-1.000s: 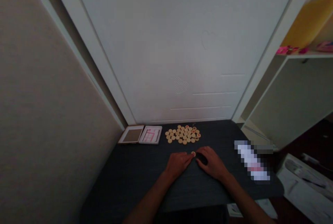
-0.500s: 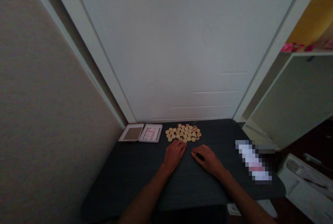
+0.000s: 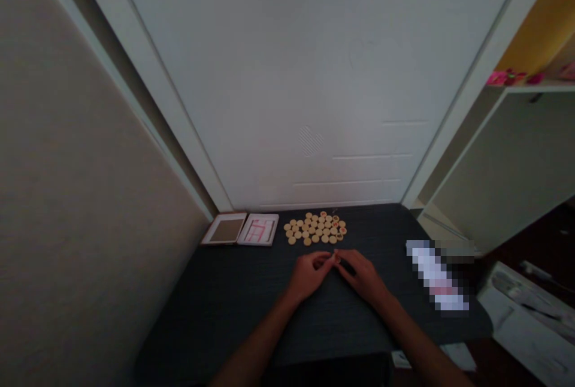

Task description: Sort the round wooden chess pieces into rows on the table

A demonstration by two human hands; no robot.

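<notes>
Above the dark table (image 3: 233, 303), my left hand (image 3: 311, 272) and my right hand (image 3: 360, 273) meet at the fingertips. Both are closed in a pinch around round wooden Chinese chess pieces (image 3: 336, 259); my fingers cover most of them, so I cannot tell how many are there. Just beyond my hands, many loose Chinese chess pieces (image 3: 312, 230) lie in a flat cluster. Most show plain pale faces, while a few at the right side carry red or dark marks.
An open shallow box lies left of the cluster, one half with a brown inside (image 3: 227, 231), the other with pink lines (image 3: 257, 230). A blurred-out pale object (image 3: 435, 276) is on the table's right. A white panel (image 3: 287, 105) rises behind the table.
My left hand has drawn back from the cluster's near edge and moved right to meet my right hand. One piece from that edge no longer lies there. My right hand stays nearly in place.
</notes>
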